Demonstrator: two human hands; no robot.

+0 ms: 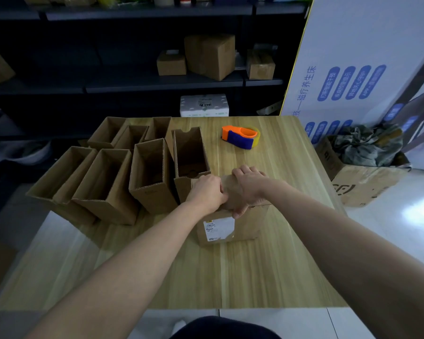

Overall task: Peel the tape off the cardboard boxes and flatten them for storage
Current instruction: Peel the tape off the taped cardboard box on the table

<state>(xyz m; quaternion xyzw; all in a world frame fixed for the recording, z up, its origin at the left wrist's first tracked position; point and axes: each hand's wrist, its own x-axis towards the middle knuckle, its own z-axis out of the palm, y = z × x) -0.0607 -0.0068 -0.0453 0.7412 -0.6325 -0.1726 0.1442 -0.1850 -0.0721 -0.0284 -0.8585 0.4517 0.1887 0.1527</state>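
The closed box (247, 223) sits near the middle of the table (279, 253), with a white label on its near face. The right hand (249, 189) grips its top, fingers curled over the far edge. The left hand (207, 189) is fisted on the lid just beside it, and I can't tell whether it pinches anything. To the left stand open boxes (147, 172) showing bare cardboard inside. On the floor at right, a battered box (360, 184) holds a crumpled grey bundle (367, 145).
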